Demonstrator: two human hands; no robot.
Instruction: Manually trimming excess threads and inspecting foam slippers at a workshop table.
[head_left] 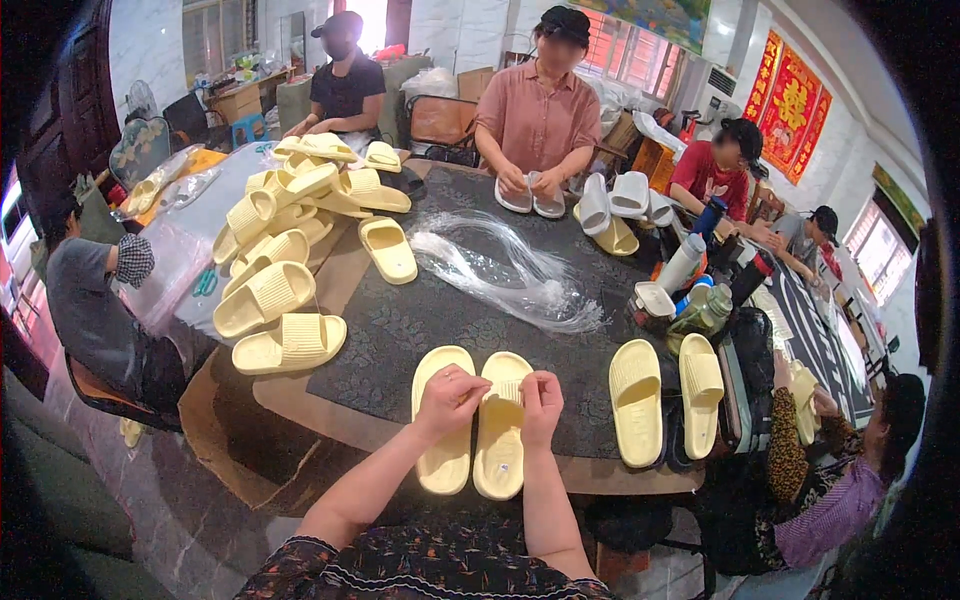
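A pair of pale yellow slide slippers lies side by side at the table's near edge, toes away from me: a left slipper [443, 465] and a right slipper [499, 450]. My left hand [450, 402] is closed in a pinch over the ribbed strap of the left slipper, by the inner side. Closed in a similar pinch, my right hand [541, 405] is at the outer side of the right slipper's strap. Whatever is between my fingertips is too thin to make out. Beyond the slippers lies a loose bundle of clear plastic strands [500, 270].
Yellow slippers [268, 298] are heaped at the left, and another yellow pair [637, 405] stands at the right. Bottles [683, 262] and a white cup [653, 300] crowd the right side. Across the table, a person [540, 110] handles grey slippers [530, 200]; others sit around.
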